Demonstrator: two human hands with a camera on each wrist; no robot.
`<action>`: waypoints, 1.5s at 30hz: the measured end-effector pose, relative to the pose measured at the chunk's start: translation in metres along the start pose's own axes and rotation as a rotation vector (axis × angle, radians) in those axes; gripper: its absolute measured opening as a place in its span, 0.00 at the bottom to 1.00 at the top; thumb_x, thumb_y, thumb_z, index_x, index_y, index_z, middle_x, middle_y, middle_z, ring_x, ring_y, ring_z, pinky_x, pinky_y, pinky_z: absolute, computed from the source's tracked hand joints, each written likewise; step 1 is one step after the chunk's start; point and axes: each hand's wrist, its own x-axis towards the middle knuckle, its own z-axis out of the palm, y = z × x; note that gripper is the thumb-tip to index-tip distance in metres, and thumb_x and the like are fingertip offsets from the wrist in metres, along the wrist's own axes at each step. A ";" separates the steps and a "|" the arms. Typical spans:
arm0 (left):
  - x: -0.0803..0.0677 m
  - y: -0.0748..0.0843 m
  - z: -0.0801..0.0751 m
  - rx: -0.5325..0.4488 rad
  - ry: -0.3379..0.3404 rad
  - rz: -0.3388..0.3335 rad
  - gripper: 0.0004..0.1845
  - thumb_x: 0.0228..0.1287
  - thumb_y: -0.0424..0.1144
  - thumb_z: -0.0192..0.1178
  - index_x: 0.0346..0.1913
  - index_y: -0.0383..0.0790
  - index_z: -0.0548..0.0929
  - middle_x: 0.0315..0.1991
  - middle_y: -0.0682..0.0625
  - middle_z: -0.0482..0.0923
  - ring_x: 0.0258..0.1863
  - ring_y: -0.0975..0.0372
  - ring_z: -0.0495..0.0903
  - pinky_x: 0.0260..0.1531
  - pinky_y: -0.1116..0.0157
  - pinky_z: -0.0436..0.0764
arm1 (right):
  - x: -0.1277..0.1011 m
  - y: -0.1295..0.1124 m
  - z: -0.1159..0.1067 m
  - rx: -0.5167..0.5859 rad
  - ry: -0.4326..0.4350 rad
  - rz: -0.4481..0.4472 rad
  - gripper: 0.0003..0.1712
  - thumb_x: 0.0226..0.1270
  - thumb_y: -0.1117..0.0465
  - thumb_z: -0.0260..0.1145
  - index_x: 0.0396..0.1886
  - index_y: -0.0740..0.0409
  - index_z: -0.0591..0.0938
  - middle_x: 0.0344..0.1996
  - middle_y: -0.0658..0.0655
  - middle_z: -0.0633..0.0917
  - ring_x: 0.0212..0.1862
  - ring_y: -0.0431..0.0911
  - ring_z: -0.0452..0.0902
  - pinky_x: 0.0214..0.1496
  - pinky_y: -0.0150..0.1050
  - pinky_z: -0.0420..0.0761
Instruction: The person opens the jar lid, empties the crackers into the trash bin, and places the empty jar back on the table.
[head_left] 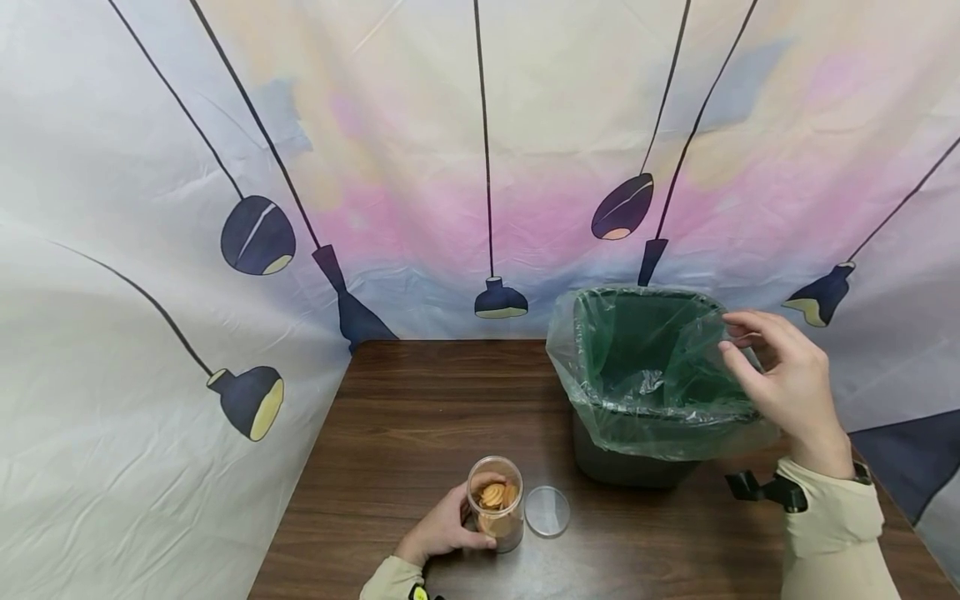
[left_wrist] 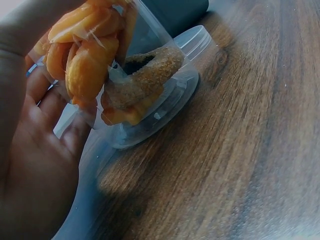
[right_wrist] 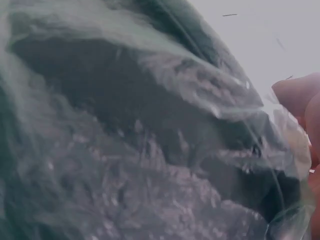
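A clear plastic jar (head_left: 497, 504) with orange snack pieces and a brown ring-shaped one stands near the table's front edge. My left hand (head_left: 461, 521) grips its side; in the left wrist view my palm (left_wrist: 35, 150) lies against the jar (left_wrist: 130, 85). The jar's clear lid (head_left: 547, 511) lies flat on the table just right of it, and the lid (left_wrist: 197, 40) shows behind the jar. My right hand (head_left: 738, 337) hovers at the right rim of a dark green bin (head_left: 645, 367) lined with a thin plastic bag, fingers loosely spread and empty. My fingertips (right_wrist: 300, 100) sit beside the bag film (right_wrist: 150, 125).
The brown wooden table (head_left: 420, 417) is closed in by a printed cloth backdrop (head_left: 375, 167) at the back and left. The bin stands at the back right. A black wrist mount (head_left: 765, 487) sits on my right sleeve.
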 end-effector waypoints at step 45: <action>0.002 0.011 0.001 0.019 0.003 0.030 0.42 0.49 0.23 0.71 0.69 0.36 0.64 0.62 0.38 0.71 0.61 0.66 0.72 0.62 0.69 0.70 | -0.007 0.031 -0.013 0.037 -0.024 0.236 0.22 0.60 0.70 0.69 0.55 0.58 0.83 0.42 0.34 0.78 0.39 0.20 0.73 0.40 0.13 0.68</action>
